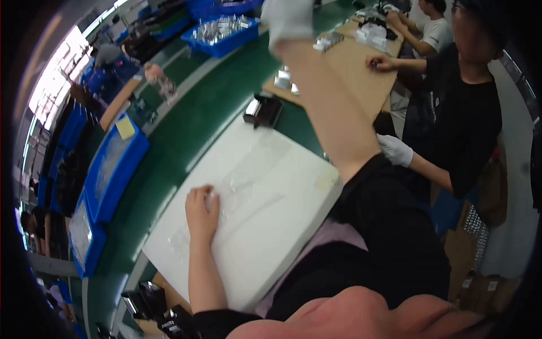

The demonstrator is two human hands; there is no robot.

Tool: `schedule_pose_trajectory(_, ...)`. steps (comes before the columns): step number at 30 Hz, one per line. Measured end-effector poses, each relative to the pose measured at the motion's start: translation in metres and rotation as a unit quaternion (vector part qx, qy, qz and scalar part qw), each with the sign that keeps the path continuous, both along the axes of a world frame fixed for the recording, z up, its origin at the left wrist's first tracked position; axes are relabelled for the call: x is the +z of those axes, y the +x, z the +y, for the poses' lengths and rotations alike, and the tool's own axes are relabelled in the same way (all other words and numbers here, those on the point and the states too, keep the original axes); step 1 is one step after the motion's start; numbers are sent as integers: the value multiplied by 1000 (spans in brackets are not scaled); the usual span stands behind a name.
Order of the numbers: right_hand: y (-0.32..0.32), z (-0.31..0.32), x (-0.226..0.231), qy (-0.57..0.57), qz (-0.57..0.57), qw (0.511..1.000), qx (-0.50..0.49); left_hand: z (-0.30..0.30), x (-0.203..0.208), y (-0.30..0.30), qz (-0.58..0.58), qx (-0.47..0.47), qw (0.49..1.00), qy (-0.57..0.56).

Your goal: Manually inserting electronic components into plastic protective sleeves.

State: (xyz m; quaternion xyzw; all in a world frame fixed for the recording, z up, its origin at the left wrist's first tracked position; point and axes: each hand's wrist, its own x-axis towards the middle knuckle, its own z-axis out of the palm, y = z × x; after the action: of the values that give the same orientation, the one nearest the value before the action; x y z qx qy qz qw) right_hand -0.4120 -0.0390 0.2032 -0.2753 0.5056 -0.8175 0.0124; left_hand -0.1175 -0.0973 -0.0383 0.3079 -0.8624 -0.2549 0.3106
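A white foam board or box top [265, 226] lies in front of me. Creased clear plastic film [248, 175] is spread over part of it. My left hand [201, 214], bare, rests on the board with bent fingers. A bit of the film shows between its thumb and forefinger. My right arm reaches far forward across the board. At its end, my right hand [291, 22] in a white glove is smeared by motion at the top edge, so its fingers cannot be read. A dark, shiny part [263, 111] stands at the board's far corner.
A blue bin [220, 37] of silvery parts stands far ahead; long blue trays [116, 164] lie left. More dark parts [149, 302] sit at the near left corner. To the right, a co-worker in black [451, 118] stands close, beside a brown work surface [361, 73].
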Motion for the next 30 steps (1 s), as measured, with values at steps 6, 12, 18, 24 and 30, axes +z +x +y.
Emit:
schedule_pose_trajectory(6,63,147,-72,-371,296,875,94,12,-21,33,-73,4,997,4)
schedule_pose_trajectory(12,83,115,-108,-34,300,953,-9,26,-10,6,-90,0,996,28)
schedule_pose_trajectory(18,3,47,-177,554,295,778,23,37,-22,-2,-156,-52,985,-59)
schedule_pose_trajectory(24,-4,61,-241,583,271,765,17,39,-15,-60,-139,-36,988,-54)
schedule_pose_trajectory(30,-4,56,-260,558,312,769,27,42,-39,-145,-70,-15,993,-90)
